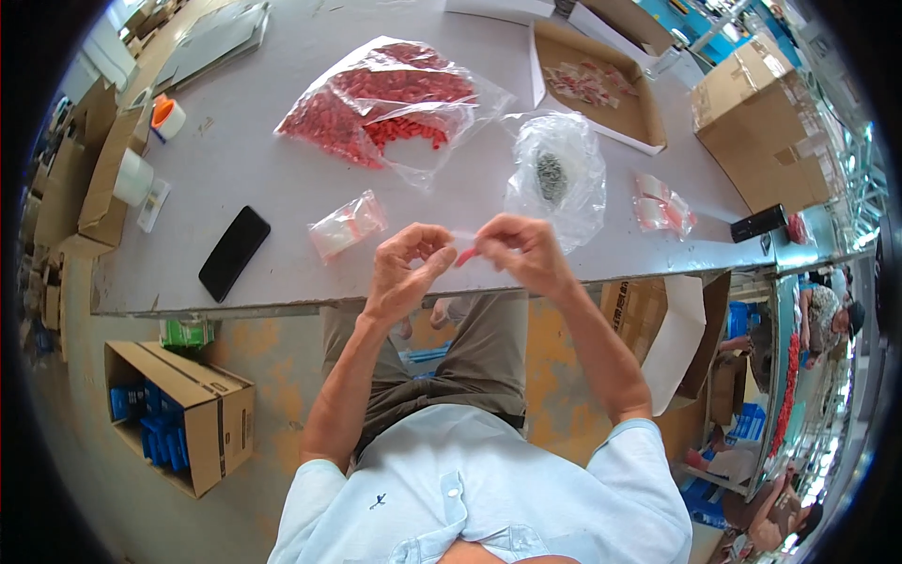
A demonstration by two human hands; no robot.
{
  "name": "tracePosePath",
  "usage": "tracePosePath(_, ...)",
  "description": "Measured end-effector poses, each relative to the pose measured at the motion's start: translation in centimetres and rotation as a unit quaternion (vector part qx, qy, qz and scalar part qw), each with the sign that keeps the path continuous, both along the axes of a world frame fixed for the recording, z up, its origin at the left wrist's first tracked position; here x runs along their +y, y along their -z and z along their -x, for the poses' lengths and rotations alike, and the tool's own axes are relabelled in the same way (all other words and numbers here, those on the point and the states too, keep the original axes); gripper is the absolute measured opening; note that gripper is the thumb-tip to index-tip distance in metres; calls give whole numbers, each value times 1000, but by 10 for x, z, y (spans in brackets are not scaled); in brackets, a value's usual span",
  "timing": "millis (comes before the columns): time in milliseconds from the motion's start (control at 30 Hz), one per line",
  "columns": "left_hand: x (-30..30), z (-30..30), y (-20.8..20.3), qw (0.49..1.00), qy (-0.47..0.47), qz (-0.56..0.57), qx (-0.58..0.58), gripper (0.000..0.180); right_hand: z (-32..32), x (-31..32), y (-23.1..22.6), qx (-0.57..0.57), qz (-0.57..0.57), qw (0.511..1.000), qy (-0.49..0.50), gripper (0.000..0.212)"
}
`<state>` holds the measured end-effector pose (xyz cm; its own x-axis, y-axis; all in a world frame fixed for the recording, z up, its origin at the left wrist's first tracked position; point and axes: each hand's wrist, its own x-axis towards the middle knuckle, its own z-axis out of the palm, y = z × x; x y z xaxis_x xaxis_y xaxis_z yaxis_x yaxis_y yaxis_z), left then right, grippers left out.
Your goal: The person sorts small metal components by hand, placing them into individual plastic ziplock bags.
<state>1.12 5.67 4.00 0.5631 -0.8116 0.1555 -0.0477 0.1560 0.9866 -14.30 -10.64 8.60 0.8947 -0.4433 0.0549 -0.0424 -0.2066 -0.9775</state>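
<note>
Over the table's front edge my left hand (406,268) is closed in a pinch at a small clear plastic bag (463,238), which stretches toward the other hand. My right hand (528,252), partly blurred, has its fingers closed by a small red plastic piece (466,257) at the bag. Beyond them lies a big clear bag of red plastic pieces (404,89). An open clear bag (573,141) with grey metal screws (552,179) sits behind my right hand. Left of my left hand is a packet of small clear bags (348,226).
On the table are a black phone (235,254), a shallow cardboard tray (648,132) of small filled packets, another packet (662,207), a black cylinder (759,223) and tape rolls (168,117). A cardboard box (761,122) stands far right; a carton (221,423) sits on the floor.
</note>
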Motion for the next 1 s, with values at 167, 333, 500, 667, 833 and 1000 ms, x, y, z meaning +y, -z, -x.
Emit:
tracePosePath(167,15,-3,17,996,-91,3,-7,8,10,-96,-29,-99,7,986,135,14)
tracePosePath(333,25,-17,15,985,-103,26,-135,7,6,-209,-77,-129,-45,935,327,16)
tracePosePath(500,52,-43,8,937,-217,17,-273,9,-13,-162,-35,58,113,957,261,15)
tracePosePath(667,57,-75,13,878,-286,10,-385,12,-48,-54,12,-46,308,943,113,30)
tracePosePath(833,57,-79,26,858,-255,-78,-438,19,-101,12,28,26,241,969,52,20)
tracePosePath(1000,59,-77,29,857,-234,-98,-448,22,-139,19,46,63,216,974,18,17)
